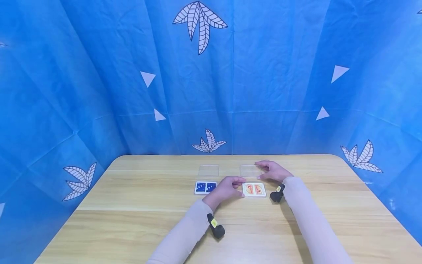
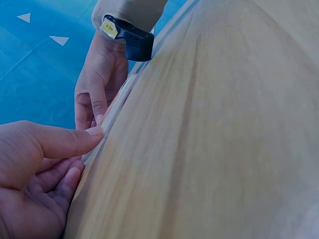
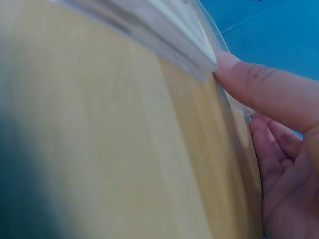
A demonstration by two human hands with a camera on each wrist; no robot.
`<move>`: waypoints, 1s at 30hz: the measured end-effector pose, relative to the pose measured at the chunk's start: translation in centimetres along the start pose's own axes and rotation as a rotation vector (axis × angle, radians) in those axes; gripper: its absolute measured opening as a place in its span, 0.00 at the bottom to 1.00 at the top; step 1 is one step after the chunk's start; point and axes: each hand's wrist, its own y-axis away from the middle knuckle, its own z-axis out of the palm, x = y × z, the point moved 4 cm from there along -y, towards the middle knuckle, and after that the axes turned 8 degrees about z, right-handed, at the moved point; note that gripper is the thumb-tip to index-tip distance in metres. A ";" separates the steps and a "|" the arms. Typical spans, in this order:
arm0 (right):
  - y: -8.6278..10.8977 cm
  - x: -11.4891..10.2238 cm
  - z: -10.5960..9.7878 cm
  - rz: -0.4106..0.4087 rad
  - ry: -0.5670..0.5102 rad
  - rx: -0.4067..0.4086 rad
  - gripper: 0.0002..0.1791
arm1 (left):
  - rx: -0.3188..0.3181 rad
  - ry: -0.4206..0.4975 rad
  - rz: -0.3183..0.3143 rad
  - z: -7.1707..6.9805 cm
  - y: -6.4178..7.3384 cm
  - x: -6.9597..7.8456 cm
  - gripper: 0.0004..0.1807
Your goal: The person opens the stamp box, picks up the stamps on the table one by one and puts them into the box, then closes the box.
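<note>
A clear plastic case (image 1: pixel 254 184) holds two cards (image 1: pixel 258 189) with orange and yellow pictures, lying flat on the table. My left hand (image 1: pixel 227 190) grips the left end of that case, thumb at the near corner and fingers at the far one. Seen from the left wrist, the thumb (image 2: pixel 75 142) meets the case's edge. Behind it lies a clear plastic lid (image 1: pixel 248 170). The right hand (image 1: pixel 273 171) holds this lid by its right end, thumb on the near side and fingers on the far side. From the right wrist, the thumb (image 3: pixel 269 89) overlaps the case's corner.
Left of my left hand sits a second clear case with dark blue cards (image 1: pixel 206 187). Another clear lid (image 1: pixel 208 170) lies behind it. The wooden table (image 1: pixel 132 220) ends at a blue patterned curtain (image 1: pixel 263 91). A black wrist camera (image 1: pixel 215 227) is strapped to each sleeve.
</note>
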 end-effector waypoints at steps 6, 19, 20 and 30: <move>0.0 0.0 -0.1 0.018 0.016 0.002 0.36 | 0.002 -0.011 -0.012 0.0 -0.2 -0.1 0.29; 0.1 0.7 -0.1 0.084 -0.108 0.004 0.35 | 0.000 -0.007 -0.025 0.2 -0.1 0.0 0.29; 0.1 0.7 -0.1 0.091 -0.123 0.007 0.35 | -0.001 -0.008 -0.024 0.2 -0.1 0.0 0.29; 1.1 -0.9 -0.3 0.074 -0.194 0.011 0.32 | 0.000 -0.008 -0.026 0.1 -0.1 -0.1 0.29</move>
